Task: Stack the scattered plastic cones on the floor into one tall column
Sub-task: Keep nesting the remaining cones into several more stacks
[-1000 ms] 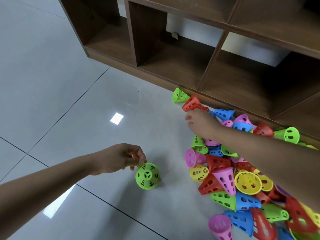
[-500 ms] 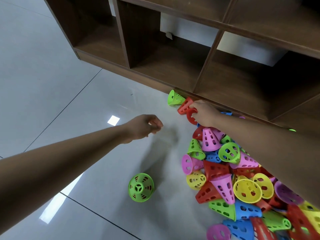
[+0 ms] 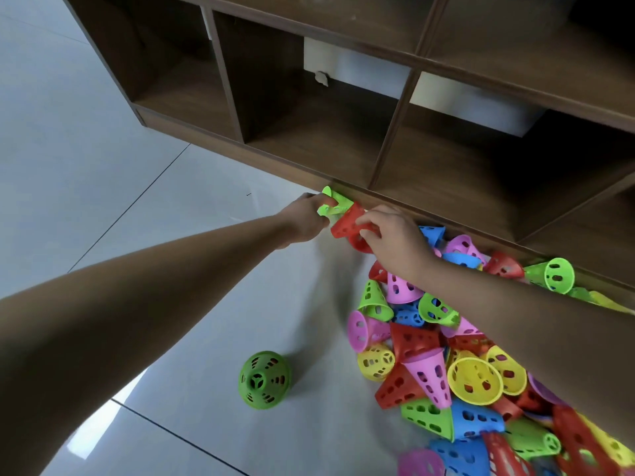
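Both arms reach forward to the foot of a brown wooden shelf unit (image 3: 309, 146). The left hand (image 3: 304, 223) grips a light green cone (image 3: 338, 205) lying on its side against the shelf's base, and the right hand (image 3: 395, 237) holds a red cone (image 3: 345, 227) just beside it, the two cones touching. Nearer the camera, a dark green cone (image 3: 264, 379) stands alone, wide end down, on the grey tiled floor (image 3: 103, 159). To the right, under the right forearm, lies a heap of cones (image 3: 446, 379) in red, pink, yellow, blue and green, tumbled at all angles along the shelf's base.
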